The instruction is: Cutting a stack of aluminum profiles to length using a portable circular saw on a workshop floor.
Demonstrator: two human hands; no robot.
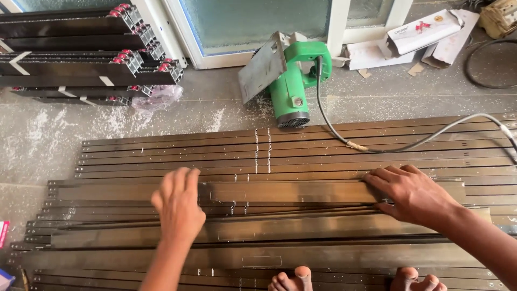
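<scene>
- Hands first: my left hand (177,207) lay palm-down on a wide bronze-coloured metal strip (280,192), fingers stretched forward and close together, pressing flat rather than gripping anything.
- My right hand (412,193) rested on the same strip toward its 3 o'clock end, fingers spread and curled slightly over the far edge; I could not tell whether the fingertips hooked under it.
- That strip ran from 9 to 3 o'clock across the middle of the view, lying on top of a bed of similar long strips and channels (301,148) laid side by side on the floor.
- Two more wide strips (258,230) lay parallel toward 6 o'clock from it, each with a faint rectangular outline near its middle.
- My bare toes (293,280) showed at 6 o'clock, resting on the nearest pieces.
- At 12 o'clock, a green electric circular saw (293,81) lay on its side on the concrete floor (43,134), just beyond the farthest strip.
- Its grey power cord (377,148) curved across the far strips toward 3 o'clock.
- At 10 o'clock, a stack of dark aluminium frame profiles (81,54) lay well apart from my hands, a crumpled clear plastic bag (157,98) beside their ends.
- At 1 o'clock, flattened white cardboard boxes (420,35) sat against a glazed white door frame (339,24).
- Pale metal shavings (113,121) dusted the floor near the saw.
</scene>
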